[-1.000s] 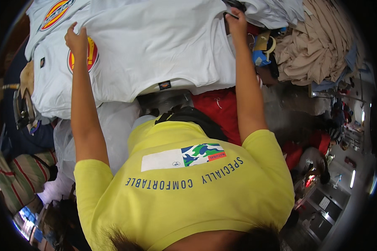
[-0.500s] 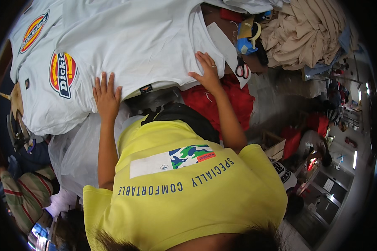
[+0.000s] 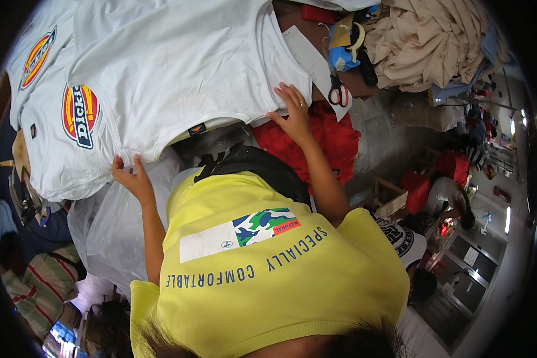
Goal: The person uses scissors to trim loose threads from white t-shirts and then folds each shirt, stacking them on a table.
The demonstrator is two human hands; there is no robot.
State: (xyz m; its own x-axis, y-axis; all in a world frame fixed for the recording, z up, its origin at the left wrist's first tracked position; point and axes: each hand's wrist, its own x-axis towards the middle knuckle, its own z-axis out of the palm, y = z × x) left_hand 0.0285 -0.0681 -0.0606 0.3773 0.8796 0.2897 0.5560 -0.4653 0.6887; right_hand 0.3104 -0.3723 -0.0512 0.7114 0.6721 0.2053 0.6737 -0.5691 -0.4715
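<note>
We have the white shirt (image 3: 179,65) spread flat on the table, its near hem right at our fingertips. Our left hand (image 3: 132,178) grips the hem edge, fingers curled up under the cloth and thumb on top. Our right hand (image 3: 292,110) lies open with fingers spread, pressing the shirt's right edge just beside the red cloth (image 3: 328,140).

To do this well, we judge that we should keep both hands level along the hem, pull evenly so no crease forms, and hold the right palm flat while the left draws the edge taut. Scissors (image 3: 339,94) lie just beyond the right hand, so we should steer clear of them.

Compared with half a second ago, our left hand has dropped from lying flat on the shirt to its lower edge; the right has barely shifted.
</note>
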